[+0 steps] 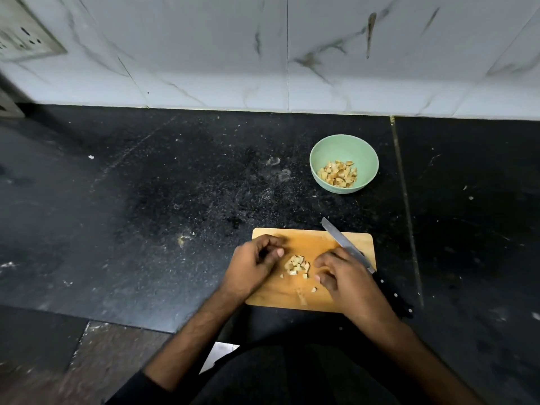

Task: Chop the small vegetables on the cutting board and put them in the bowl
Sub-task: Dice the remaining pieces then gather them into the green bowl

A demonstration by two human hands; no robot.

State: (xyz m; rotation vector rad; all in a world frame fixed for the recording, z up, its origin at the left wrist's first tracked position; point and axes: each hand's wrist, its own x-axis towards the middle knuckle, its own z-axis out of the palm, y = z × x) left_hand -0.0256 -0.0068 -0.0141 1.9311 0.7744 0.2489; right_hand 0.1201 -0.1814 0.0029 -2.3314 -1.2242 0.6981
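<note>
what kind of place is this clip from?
Most likely a home kitchen: a dark stone counter against a tiled wall, with a cutting board, knife and a bowl of chopped pieces.

- The tabletop (175,185) is black, speckled stone, dusted with pale crumbs and smudges.
- A thin pale seam (406,206) runs across the tabletop, front to back, on its right part.
- A white marble-veined tiled wall (263,54) rises along the tabletop's far edge.
- A switch plate (23,33) sits on the wall above the tabletop's far left corner.
- A brownish floor (96,361) shows below the tabletop's near left edge.
</note>
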